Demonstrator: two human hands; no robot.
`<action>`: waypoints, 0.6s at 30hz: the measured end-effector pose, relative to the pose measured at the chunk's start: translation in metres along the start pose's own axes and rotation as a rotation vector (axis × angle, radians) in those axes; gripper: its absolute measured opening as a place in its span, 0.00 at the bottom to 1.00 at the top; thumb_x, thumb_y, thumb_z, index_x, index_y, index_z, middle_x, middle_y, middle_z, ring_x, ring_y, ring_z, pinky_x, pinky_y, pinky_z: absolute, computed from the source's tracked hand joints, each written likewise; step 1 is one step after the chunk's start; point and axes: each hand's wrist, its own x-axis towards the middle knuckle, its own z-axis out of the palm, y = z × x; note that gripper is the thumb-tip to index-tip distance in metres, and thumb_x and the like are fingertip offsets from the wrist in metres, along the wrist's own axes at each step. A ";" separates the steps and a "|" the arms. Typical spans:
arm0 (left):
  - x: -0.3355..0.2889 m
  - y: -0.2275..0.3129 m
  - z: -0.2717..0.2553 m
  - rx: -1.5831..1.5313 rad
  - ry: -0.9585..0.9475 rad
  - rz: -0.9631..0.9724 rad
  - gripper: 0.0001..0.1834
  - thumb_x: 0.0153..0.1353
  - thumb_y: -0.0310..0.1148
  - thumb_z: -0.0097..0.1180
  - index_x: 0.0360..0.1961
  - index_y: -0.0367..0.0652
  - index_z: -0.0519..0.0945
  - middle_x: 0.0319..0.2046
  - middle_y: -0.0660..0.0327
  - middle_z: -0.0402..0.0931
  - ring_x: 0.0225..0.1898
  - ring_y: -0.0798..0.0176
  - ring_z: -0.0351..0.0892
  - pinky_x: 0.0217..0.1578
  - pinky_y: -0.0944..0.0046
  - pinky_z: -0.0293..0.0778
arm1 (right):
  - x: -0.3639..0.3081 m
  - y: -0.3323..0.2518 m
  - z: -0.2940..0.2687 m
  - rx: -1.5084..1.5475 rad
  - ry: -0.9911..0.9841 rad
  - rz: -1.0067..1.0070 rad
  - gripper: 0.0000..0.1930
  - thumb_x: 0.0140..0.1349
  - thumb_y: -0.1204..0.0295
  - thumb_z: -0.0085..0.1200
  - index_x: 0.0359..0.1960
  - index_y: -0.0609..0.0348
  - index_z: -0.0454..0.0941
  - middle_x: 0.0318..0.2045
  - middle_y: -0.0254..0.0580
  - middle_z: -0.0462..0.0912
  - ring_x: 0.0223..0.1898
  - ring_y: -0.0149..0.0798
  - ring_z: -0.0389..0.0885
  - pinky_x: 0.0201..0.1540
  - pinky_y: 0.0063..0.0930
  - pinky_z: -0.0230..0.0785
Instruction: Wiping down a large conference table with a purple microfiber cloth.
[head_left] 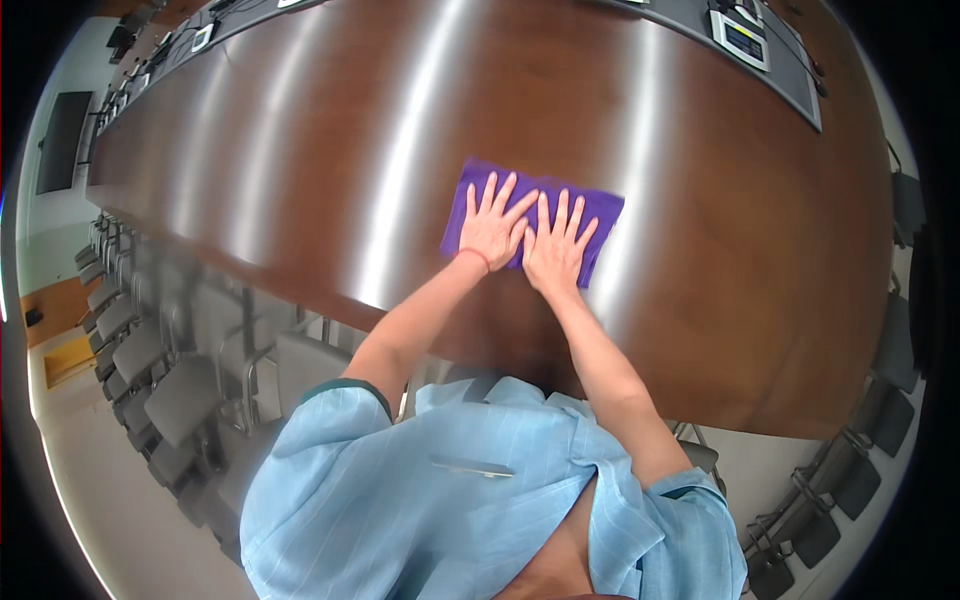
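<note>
A purple cloth [602,212] lies spread flat on the brown, glossy wooden table [530,100], some way in from its near edge. My left hand [490,230] rests palm down on the cloth's left half, fingers spread and pointing away from me; a thin red band circles its wrist. Beside it, my right hand [555,245] is pressed flat on the right half, its fingers also apart. The two thumbs come close together over the middle of the cloth. Both palms cover much of the cloth's lower part.
Along the table's far side runs a grey strip [690,25] with a small white-framed device with a screen [742,40] on it. Grey chairs [185,400] line up along the left near edge, and more dark chairs [885,420] stand at the right. Light bands reflect off the tabletop.
</note>
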 end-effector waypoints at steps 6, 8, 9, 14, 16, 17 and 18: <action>0.153 -0.058 -0.010 -0.023 0.138 0.012 0.31 0.78 0.54 0.40 0.80 0.75 0.60 0.83 0.58 0.47 0.83 0.43 0.40 0.78 0.28 0.35 | 0.160 0.006 0.019 -0.061 0.119 0.040 0.34 0.75 0.51 0.46 0.80 0.44 0.61 0.81 0.52 0.52 0.82 0.63 0.43 0.77 0.76 0.30; 0.205 -0.075 -0.011 -0.010 0.199 0.040 0.29 0.77 0.52 0.42 0.79 0.77 0.62 0.82 0.58 0.49 0.83 0.41 0.42 0.77 0.27 0.39 | 0.213 0.013 0.025 -0.091 0.137 0.066 0.34 0.75 0.50 0.44 0.80 0.43 0.60 0.81 0.51 0.52 0.82 0.63 0.43 0.78 0.76 0.30; 0.228 -0.082 -0.012 0.003 0.216 0.044 0.29 0.78 0.53 0.41 0.79 0.78 0.61 0.82 0.58 0.49 0.83 0.41 0.42 0.77 0.27 0.39 | 0.236 0.017 0.026 -0.106 0.143 0.066 0.34 0.75 0.50 0.43 0.80 0.42 0.60 0.82 0.51 0.52 0.83 0.62 0.42 0.78 0.75 0.30; 0.334 -0.116 -0.010 0.011 0.272 0.054 0.29 0.78 0.55 0.38 0.79 0.80 0.61 0.82 0.58 0.49 0.83 0.40 0.43 0.78 0.28 0.39 | 0.342 0.035 0.035 -0.136 0.169 0.075 0.34 0.75 0.47 0.42 0.81 0.38 0.59 0.81 0.48 0.53 0.82 0.60 0.43 0.78 0.75 0.31; 0.369 -0.130 -0.013 0.016 0.326 0.066 0.29 0.78 0.56 0.38 0.78 0.81 0.61 0.82 0.58 0.51 0.82 0.41 0.45 0.77 0.28 0.40 | 0.379 0.037 0.035 -0.166 0.188 0.077 0.34 0.75 0.46 0.42 0.80 0.37 0.59 0.81 0.47 0.53 0.82 0.60 0.44 0.78 0.75 0.33; 0.384 -0.135 -0.013 0.008 0.319 0.071 0.29 0.78 0.56 0.38 0.78 0.81 0.61 0.82 0.58 0.51 0.82 0.41 0.45 0.77 0.28 0.40 | 0.395 0.041 0.039 -0.179 0.183 0.080 0.34 0.76 0.45 0.41 0.80 0.37 0.59 0.81 0.47 0.53 0.82 0.60 0.45 0.78 0.75 0.33; 0.401 -0.132 -0.019 -0.065 0.303 0.093 0.29 0.76 0.53 0.42 0.77 0.75 0.65 0.80 0.54 0.54 0.81 0.39 0.48 0.77 0.28 0.41 | 0.409 0.051 0.038 -0.192 0.197 0.086 0.34 0.76 0.45 0.41 0.80 0.37 0.59 0.81 0.47 0.54 0.82 0.60 0.45 0.78 0.75 0.34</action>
